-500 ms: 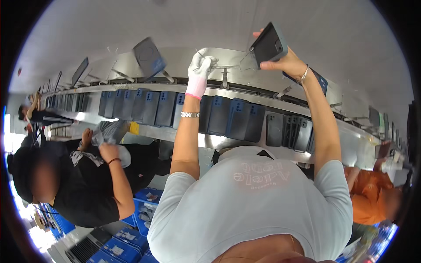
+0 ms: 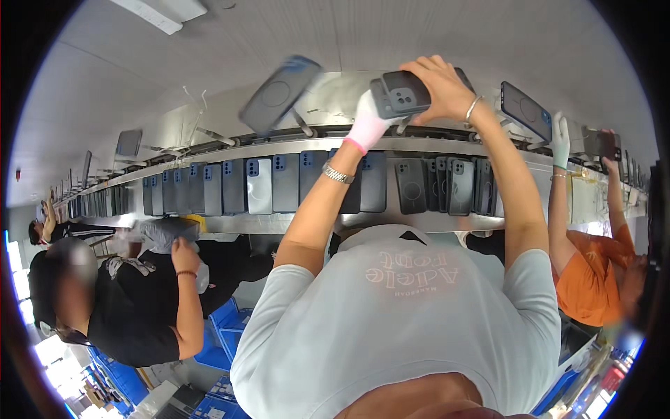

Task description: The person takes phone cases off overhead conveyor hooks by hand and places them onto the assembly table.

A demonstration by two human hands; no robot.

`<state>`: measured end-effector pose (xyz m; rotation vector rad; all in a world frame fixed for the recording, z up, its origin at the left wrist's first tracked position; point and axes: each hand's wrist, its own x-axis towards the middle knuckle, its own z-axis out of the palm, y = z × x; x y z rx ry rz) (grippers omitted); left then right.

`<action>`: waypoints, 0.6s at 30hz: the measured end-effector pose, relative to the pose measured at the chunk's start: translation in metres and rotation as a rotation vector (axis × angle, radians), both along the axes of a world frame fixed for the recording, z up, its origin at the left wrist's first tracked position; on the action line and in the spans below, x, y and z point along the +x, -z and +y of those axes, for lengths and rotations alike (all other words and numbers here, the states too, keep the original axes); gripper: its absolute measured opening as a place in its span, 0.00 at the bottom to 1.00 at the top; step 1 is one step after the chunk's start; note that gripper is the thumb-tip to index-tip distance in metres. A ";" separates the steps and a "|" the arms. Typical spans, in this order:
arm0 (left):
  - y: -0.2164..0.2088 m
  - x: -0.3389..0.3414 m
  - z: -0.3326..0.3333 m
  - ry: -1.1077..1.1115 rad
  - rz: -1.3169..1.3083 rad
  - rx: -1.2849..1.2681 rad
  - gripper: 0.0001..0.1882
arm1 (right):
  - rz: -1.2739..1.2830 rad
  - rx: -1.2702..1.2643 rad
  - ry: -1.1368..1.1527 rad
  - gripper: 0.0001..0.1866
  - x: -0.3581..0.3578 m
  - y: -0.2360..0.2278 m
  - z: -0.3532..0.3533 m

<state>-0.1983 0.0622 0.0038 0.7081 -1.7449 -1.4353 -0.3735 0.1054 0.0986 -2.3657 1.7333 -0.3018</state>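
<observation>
My bare right hand (image 2: 444, 89), with a bangle at the wrist, is closed around a dark phone case (image 2: 403, 96) held above the metal rail. The case lies tilted, its camera cutouts toward the left. My left hand (image 2: 370, 124) wears a white glove with a pink cuff and is up against the case's left end. Its fingers are hidden behind the case, so their grip does not show. Left of my hands, a blurred phone case (image 2: 279, 96) sits on a post of the rail. Another phone case (image 2: 526, 112) is mounted to the right.
A row of dark phone cases (image 2: 285, 183) leans along the ledge below the rail. More cases (image 2: 412, 187) stand in a group at the right. A person in black (image 2: 132, 307) handles a plastic bag at the left. A person in orange (image 2: 590, 279) reaches up at the right.
My left hand has moved right to the phone case, away from the wire holder it was at. My right hand has brought the case lower and turned it. The mounted cases have shifted right.
</observation>
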 end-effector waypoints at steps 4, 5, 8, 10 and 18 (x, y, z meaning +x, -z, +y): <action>0.012 -0.048 0.015 0.096 0.190 0.168 0.23 | 0.053 0.121 0.138 0.52 -0.054 -0.009 0.019; 0.017 -0.051 0.023 0.127 0.326 0.362 0.27 | 0.036 0.066 0.169 0.53 -0.071 -0.002 0.026; 0.039 -0.022 0.033 0.153 -0.058 0.303 0.29 | -0.030 -0.082 0.341 0.55 -0.115 0.001 0.049; 0.091 0.021 0.038 0.123 0.206 0.579 0.26 | -0.051 -0.268 0.371 0.54 -0.117 0.000 0.062; 0.099 0.155 0.023 -0.446 0.289 0.453 0.20 | -0.619 -0.274 0.264 0.53 -0.068 -0.032 0.075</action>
